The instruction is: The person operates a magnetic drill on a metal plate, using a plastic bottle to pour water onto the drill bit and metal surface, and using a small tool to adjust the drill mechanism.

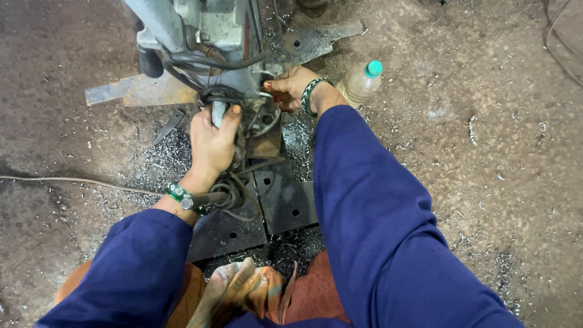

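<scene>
On gritty floor (498,152), strewn with bright metal swarf, sits grey drill (200,36): blocky painted body, worn and grimy, black cables (206,61) looped across its front. It stands over dark steel plates (285,200) laid flat, each with small round holes; one longer plate (139,91) runs out to the left under the machine, rust-toned.

Both arms in blue sleeves (376,212). Left hand (211,146) clenched around a grey handle (217,112) at the drill's lower front, thumb up, nail orange; green bangle at the wrist. Right hand (291,88) reaches in from the right beside the drill base, fingers curled at the bit area; whether it grips anything there, cannot tell. Patterned green bangle on that wrist.

Clear bottle (359,82) with teal cap lies just behind the right wrist, tilted. Thin cord (73,180) crosses the floor from the left edge toward the left wrist. Small dark metal offcut (169,124) lies left of the left hand.
</scene>
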